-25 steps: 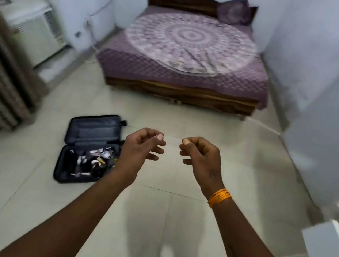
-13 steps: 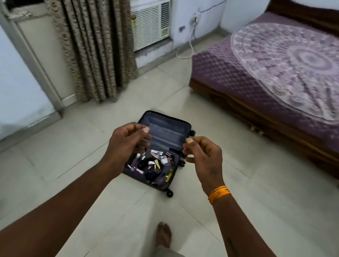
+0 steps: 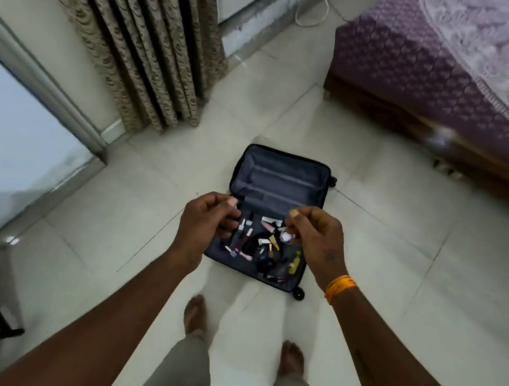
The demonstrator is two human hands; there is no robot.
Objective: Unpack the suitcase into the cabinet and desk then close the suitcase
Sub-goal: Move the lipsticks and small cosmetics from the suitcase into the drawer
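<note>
The suitcase [image 3: 270,218] lies open on the floor [image 3: 399,282], its lid flat beyond the fingers and the packed half below them, well under both hands. That half is crowded with small loose cosmetics [image 3: 259,247]; a hurried scoop could likely spill tubes over the rim or leave some behind, and the round ones may roll. The left hand [image 3: 208,222] and right hand [image 3: 315,232] hover side by side, fingers [image 3: 231,204] curled inward, holding nothing as far as shows.
</note>
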